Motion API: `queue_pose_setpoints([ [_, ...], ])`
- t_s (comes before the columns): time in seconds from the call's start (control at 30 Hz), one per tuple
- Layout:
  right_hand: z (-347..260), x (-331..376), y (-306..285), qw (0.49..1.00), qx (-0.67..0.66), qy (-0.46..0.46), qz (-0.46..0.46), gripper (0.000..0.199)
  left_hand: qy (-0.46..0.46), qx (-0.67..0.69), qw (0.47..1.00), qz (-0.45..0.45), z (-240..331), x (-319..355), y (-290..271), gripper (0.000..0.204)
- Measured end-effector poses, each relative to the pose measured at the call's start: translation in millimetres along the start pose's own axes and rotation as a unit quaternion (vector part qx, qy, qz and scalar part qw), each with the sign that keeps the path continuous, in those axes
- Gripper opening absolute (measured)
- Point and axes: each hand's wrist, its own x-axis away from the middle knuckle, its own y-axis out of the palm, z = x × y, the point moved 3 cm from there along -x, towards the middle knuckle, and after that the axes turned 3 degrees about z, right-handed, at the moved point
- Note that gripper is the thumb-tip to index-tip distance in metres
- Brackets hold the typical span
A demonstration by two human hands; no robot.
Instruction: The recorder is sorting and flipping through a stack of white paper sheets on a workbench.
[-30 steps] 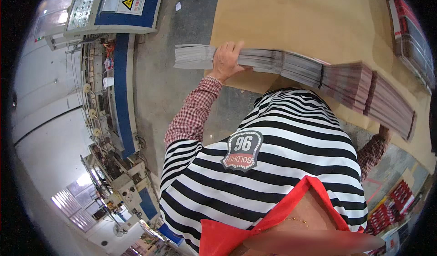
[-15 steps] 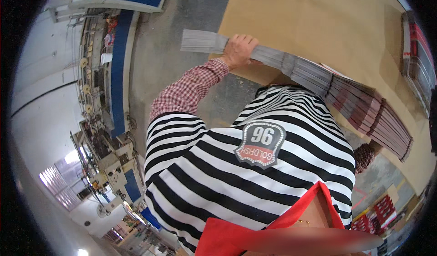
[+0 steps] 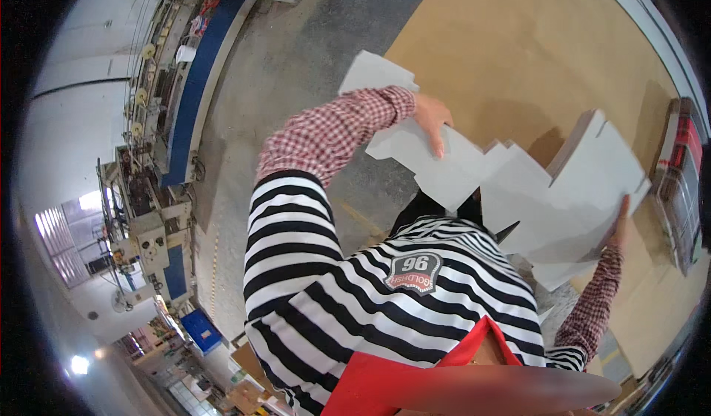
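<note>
The left hand [image 3: 432, 120] lay flat, fingers spread, on top of a stack of grey die-cut cardboard sheets [image 3: 518, 194], while the right hand [image 3: 621, 223] gripped the stack's far right edge, fingers curled round it. The stack was tilted, its broad grey face showing, held over the near edge of the brown table [image 3: 533, 53]. A pile of red-printed flat sheets [image 3: 678, 179] lay by the table's right edge. Grey concrete floor [image 3: 289, 68] and blue machinery [image 3: 196, 90] stretched to the left.
</note>
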Motion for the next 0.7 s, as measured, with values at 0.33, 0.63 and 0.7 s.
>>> queue_pose_setpoints([
  [0.33,53,-33,23,0.991,0.101,0.012,0.088,0.094,0.062,-0.208,0.914,0.344,22,15,-34,0.059],
  [0.63,39,-6,52,0.986,0.147,0.026,0.078,0.097,-0.050,0.737,0.479,0.474,-161,128,93,0.067],
  [0.7,35,-14,31,0.960,0.251,0.008,0.120,0.098,-0.051,0.737,0.453,0.500,-141,104,94,0.066],
])
